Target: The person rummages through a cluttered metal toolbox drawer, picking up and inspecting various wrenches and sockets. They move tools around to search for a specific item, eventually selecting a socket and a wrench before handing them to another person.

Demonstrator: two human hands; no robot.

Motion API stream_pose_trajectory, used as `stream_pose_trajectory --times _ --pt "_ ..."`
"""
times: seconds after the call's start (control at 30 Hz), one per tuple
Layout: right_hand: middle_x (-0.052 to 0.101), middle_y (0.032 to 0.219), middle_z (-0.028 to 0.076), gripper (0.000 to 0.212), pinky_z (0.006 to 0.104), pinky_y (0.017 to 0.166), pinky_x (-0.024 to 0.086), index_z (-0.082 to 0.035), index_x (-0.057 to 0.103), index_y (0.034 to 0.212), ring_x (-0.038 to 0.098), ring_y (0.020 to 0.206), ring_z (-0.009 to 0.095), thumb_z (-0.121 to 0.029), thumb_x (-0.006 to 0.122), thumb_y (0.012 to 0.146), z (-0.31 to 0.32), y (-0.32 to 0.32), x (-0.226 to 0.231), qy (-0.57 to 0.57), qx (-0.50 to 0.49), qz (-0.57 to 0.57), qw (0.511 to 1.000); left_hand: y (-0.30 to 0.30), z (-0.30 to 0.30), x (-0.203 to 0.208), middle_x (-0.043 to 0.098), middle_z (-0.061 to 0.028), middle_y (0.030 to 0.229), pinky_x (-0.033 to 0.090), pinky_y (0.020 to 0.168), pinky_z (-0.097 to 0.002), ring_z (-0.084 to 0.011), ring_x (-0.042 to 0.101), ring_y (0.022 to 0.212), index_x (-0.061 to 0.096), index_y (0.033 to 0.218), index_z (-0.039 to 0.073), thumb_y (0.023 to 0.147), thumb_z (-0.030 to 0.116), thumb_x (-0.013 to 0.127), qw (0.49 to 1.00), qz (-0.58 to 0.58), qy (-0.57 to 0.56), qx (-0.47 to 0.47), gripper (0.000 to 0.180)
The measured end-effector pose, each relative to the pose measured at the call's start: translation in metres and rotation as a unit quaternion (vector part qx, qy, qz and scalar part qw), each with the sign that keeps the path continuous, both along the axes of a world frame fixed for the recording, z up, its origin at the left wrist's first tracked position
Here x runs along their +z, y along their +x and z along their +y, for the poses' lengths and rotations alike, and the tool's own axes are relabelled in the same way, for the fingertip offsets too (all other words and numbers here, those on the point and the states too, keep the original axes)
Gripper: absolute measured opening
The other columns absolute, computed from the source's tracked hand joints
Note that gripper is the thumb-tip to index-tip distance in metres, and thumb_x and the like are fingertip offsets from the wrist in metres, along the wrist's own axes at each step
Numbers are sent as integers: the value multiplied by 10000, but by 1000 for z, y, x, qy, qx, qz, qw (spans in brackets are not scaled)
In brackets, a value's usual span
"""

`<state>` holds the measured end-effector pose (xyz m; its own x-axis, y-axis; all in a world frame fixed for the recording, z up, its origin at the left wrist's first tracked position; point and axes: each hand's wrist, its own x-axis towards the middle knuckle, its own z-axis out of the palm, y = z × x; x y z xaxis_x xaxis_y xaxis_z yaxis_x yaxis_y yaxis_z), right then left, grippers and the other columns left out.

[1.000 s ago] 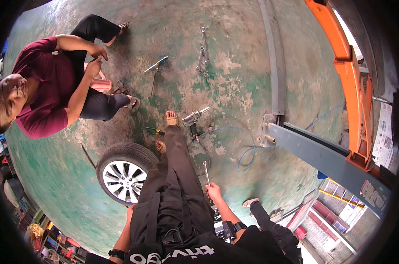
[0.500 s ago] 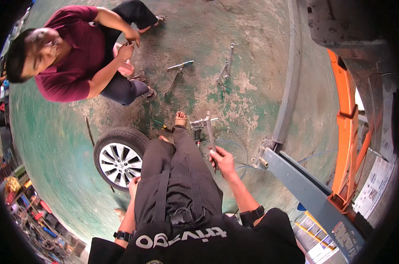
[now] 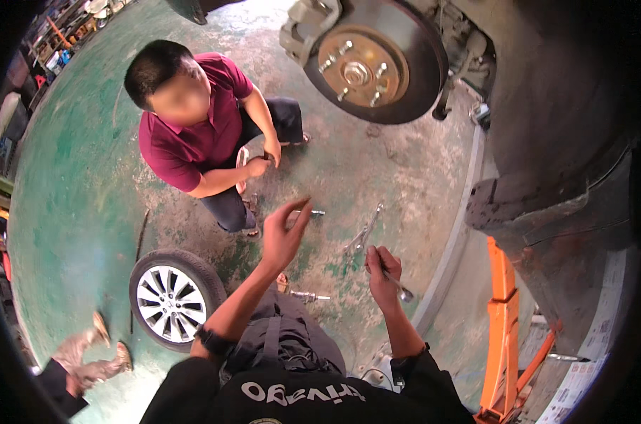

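My right hand (image 3: pixel 385 271) is wrapped round a metal wrench (image 3: pixel 404 292); its rounded end sticks out below the fist, and the rest is hidden in the grip. My left hand (image 3: pixel 283 237) is raised in front of me, fingers stretched and apart from the thumb, with nothing visible in it. Above and beyond both hands is a bare brake disc (image 3: pixel 423 67) with a rusty hub (image 3: pixel 356 73) and protruding wheel studs. Its caliper (image 3: pixel 307 27) sits at the left edge of the disc. Neither hand touches these parts.
A wheel with a silver rim (image 3: pixel 170 304) is at my left. Spanners (image 3: pixel 363 233) and a metal air tool (image 3: pixel 310 297) lie on the floor. A person in a maroon shirt (image 3: pixel 211 120) squats ahead; another person's legs (image 3: pixel 97 350) show lower left. An orange lift arm (image 3: pixel 503 318) stands right.
My view has tipped up, bringing the brake disc into sight. My left hand has risen from beside the wheel. The right hand's wrench now points down to the right instead of up.
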<state>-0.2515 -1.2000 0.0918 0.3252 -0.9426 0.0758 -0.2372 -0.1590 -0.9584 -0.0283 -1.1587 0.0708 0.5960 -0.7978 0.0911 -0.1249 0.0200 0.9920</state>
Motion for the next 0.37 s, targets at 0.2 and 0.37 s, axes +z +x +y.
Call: stream_pose_trajectory --times 0.2,0.37 --pt "555 678 -36 153 208 535 385 -7 636 865 455 585 44 -114 739 830 -47 25 96 -24 -22 35 999 68 -94 133 651 -126 1013 490 746 -328 -243 609 874 629 1074 22 857 147 670 962 -102 -185 172 254" --pt "584 678 3 105 211 549 405 4 655 911 498 583 70 -100 656 892 -101 55 171 -236 -70 153 957 134 -171 160 558 -187 1261 391 1012 -332 -255 531 1183 581 1216 77 871 221 660 938 -214 -204 180 382"
